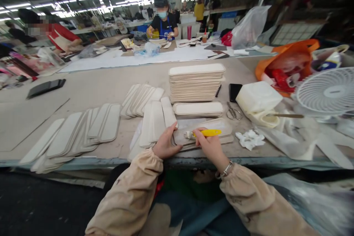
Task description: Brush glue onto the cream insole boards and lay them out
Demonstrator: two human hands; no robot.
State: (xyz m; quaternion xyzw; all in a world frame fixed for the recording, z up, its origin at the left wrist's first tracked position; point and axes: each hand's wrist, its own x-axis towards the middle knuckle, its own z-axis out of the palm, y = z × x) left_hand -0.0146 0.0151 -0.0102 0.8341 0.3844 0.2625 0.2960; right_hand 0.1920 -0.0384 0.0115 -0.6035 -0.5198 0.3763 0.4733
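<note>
My right hand [209, 146] is closed around a yellow-handled brush [211, 132], whose whitish head lies over a pale, rounded strip [203, 129] near the table's front edge. At the left end of that strip is my left hand [168, 143], its thumb and fingers spread and touching the strip's end. Just beyond the strip lies a short stack of pale pieces [198, 108], with a taller stack [197, 84] behind it. Fanned pale pieces [156, 121] lie directly left of the strip, beside my left hand.
More fanned pieces [72, 132] lie at the left. On the right are scissors [233, 112], crumpled white tissue [250, 139], a white plastic container [258, 96], an orange bag [284, 61] and a white fan [329, 92]. A masked person [163, 25] works across the table.
</note>
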